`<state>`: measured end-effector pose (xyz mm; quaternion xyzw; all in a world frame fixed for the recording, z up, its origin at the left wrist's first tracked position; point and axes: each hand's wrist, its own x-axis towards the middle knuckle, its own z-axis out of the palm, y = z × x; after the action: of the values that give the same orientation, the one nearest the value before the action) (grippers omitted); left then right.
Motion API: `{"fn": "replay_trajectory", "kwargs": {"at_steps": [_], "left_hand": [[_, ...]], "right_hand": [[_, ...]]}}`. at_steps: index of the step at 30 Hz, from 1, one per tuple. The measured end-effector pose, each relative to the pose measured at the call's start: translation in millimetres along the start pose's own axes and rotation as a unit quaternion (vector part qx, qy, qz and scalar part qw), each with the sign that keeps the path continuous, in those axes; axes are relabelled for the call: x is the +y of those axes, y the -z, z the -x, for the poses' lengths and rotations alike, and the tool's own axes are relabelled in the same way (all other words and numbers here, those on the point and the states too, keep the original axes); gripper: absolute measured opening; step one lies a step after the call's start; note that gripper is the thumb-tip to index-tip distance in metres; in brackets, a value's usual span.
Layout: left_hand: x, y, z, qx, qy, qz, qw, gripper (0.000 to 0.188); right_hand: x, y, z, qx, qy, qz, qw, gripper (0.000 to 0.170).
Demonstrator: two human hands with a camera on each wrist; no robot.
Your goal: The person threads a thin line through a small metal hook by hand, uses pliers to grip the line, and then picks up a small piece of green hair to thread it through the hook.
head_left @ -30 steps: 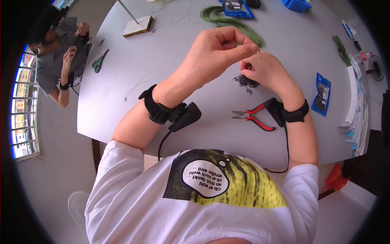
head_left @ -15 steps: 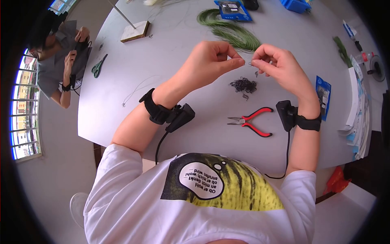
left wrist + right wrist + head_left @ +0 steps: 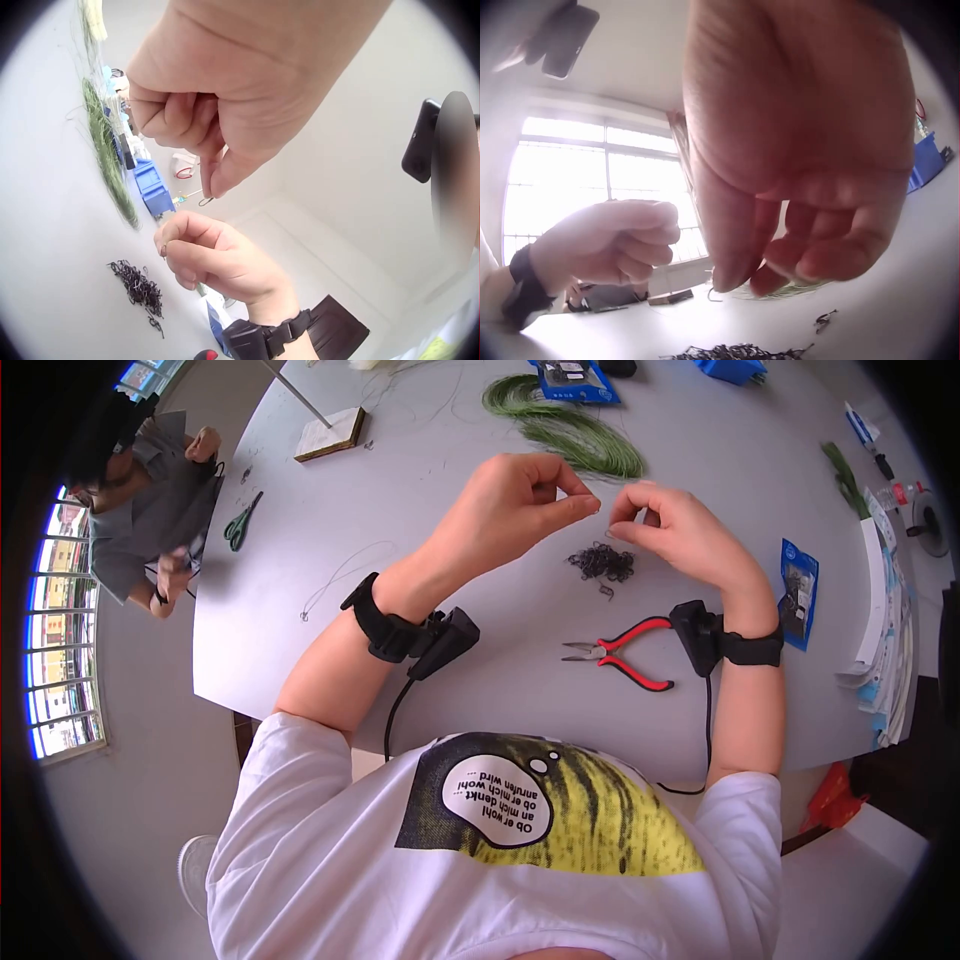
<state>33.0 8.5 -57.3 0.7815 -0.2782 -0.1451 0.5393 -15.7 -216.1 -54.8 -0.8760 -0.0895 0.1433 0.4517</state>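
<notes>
My left hand (image 3: 525,505) is held over the table, thumb and forefinger pinching a small thin wire loop (image 3: 205,201). Facing it, a short gap away, my right hand (image 3: 680,535) pinches a tiny curved hook-like piece (image 3: 715,295) between thumb and forefinger. Close by the right fingertips, on the table, lies a tangled pile of small black hook-like pieces (image 3: 600,563). One loose piece (image 3: 606,592) sits just on the near side of the pile. Nearer my body, red-handled needle-nose pliers (image 3: 652,681) lie with handles spread, partly overlapped by the right wrist camera.
Beyond my hands lie a green strand bundle (image 3: 580,445) and a blue packet (image 3: 580,382). Another blue packet (image 3: 798,595) is at the right. Scissors (image 3: 240,525), a thin wire loop (image 3: 340,582) and a rod's block base (image 3: 330,436) stand left. A person (image 3: 150,490) sits at the far left.
My right hand has left the black pile and risen beside the left hand, then dropped slightly. The left hand has shifted left. The seated person has lowered one hand.
</notes>
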Motion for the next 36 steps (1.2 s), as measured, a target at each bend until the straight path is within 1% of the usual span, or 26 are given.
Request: {"fn": "replay_trajectory", "kwargs": {"at_steps": [2, 4, 8, 10, 17, 19, 20, 22, 23, 25, 26, 28, 29, 31, 32, 36], "left_hand": [[0.8, 0.2, -0.3, -0.001, -0.013, -0.002, 1.0, 0.023], [5.0, 1.4, 0.4, -0.003, 0.011, -0.019, 1.0, 0.023], [3.2, 1.4, -0.5, -0.008, 0.004, -0.017, 1.0, 0.023], [3.5, 1.0, 0.2, -0.023, 0.02, -0.012, 0.999, 0.023], [10.4, 1.6, 0.0, -0.023, 0.025, 0.022, 0.999, 0.023], [19.9, 5.8, 0.5, -0.062, 0.09, 0.006, 0.994, 0.019], [17.5, 4.9, 0.4, -0.062, 0.09, 0.007, 0.994, 0.019], [10.7, 2.9, -0.5, -0.039, 0.066, 0.064, 0.995, 0.019], [10.8, 3.2, -0.6, -0.039, 0.066, 0.064, 0.995, 0.019], [11.1, 4.2, -1.3, -0.008, 0.048, 0.116, 0.992, 0.02], [15.3, 5.4, -0.6, -0.007, 0.047, 0.116, 0.992, 0.02], [26.7, 8.2, 2.1, 0.01, 0.074, 0.119, 0.99, 0.022], [26.8, 8.5, 2.5, 0.012, 0.073, 0.118, 0.99, 0.022], [26.6, 8.1, 2.9, 0.011, 0.082, 0.16, 0.984, 0.021], [25.4, 8.7, 2.9, 0.011, 0.082, 0.16, 0.984, 0.021], [23.3, 9.1, 2.5, -0.013, 0.087, 0.205, 0.975, 0.019]], "right_hand": [[-1.5, 0.6, 1.1, 0.018, 0.005, 0.014, 1.0, 0.014], [-11.4, 2.7, 4.8, -0.024, -0.032, -0.094, 0.995, 0.013], [-8.7, 4.8, 1.8, 0.002, -0.021, -0.131, 0.991, 0.014], [-9.3, 6.2, 2.3, 0.005, -0.008, -0.158, 0.987, 0.016], [-21.9, 4.4, 4.4, 0.017, 0.011, -0.141, 0.99, 0.014], [-26.0, 3.0, 5.7, 0.029, 0.019, -0.126, 0.991, 0.014], [-27.5, 2.7, 6.4, 0.029, 0.019, -0.126, 0.991, 0.014], [-30.4, 2.7, 7.0, 0.05, 0.032, -0.099, 0.993, 0.013], [-31.3, 1.0, 6.6, 0.05, 0.033, -0.098, 0.993, 0.013], [-32.8, -2.8, 5.2, 0.164, 0.081, -0.082, 0.98, 0.012], [-36.6, -2.5, 6.7, 0.163, 0.082, -0.08, 0.98, 0.012], [-46.8, -0.1, 12.5, 0.22, 0.175, 0.035, 0.959, 0.01], [-50.0, 0.0, 14.2, 0.219, 0.177, 0.035, 0.959, 0.01], [-53.9, -0.8, 16.6, 0.252, 0.207, 0.13, 0.936, 0.011], [-54.7, -2.0, 16.7, 0.252, 0.208, 0.13, 0.936, 0.011], [-55.6, -4.7, 16.2, 0.282, 0.245, 0.165, 0.913, 0.011]]}}
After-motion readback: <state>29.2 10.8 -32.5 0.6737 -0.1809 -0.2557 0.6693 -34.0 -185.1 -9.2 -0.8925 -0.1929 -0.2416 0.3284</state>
